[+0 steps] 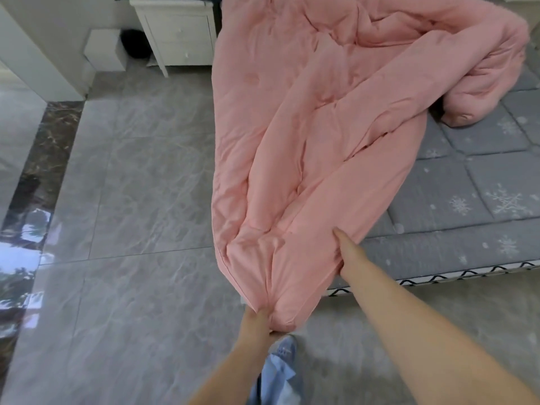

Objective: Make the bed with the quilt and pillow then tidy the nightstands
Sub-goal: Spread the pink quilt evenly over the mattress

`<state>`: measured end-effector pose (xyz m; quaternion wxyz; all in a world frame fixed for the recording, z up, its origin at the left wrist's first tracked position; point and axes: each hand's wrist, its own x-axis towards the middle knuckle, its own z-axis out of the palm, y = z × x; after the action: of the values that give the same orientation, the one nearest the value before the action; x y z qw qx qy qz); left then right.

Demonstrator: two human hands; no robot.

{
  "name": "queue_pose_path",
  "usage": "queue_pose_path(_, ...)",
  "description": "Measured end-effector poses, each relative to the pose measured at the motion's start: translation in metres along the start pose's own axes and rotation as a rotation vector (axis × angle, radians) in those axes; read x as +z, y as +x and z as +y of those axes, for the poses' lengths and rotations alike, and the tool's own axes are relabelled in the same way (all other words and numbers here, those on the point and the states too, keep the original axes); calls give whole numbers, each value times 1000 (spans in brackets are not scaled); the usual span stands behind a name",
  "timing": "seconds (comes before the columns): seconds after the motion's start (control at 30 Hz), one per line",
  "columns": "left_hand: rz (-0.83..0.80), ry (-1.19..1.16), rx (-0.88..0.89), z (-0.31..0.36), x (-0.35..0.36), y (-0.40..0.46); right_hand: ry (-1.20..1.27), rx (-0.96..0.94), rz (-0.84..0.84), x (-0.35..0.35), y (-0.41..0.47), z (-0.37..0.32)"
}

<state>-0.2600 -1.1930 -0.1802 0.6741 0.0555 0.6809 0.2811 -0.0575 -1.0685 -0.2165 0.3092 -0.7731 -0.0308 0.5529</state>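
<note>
We reach both bare arms forward from the frame's bottom. Our left hand [258,317] grips the bunched corner of the puffy pink quilt [306,135]; our right hand [346,244] clutches its edge, fingers hidden, above the grey snowflake-patterned mattress [467,194].

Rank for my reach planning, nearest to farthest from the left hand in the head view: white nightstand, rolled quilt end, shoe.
From the left hand:
1. Shoe, just below it on the floor.
2. Rolled quilt end, upper right on the mattress.
3. White nightstand, far top, beside the bed.
</note>
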Motion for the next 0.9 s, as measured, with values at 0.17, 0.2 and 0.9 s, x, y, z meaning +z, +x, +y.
queue_pose_path(0.17,16,58,-73,-8,-24,34,-203,-81,189,-12,36,68)
queue_pose_path(0.2,27,110,-107,-16,-30,41,-247,-33,226,-20,31,99)
queue_pose_path(0.9,-98,314,-38,62,-35,-9,7,-62,5,-14,-130,95)
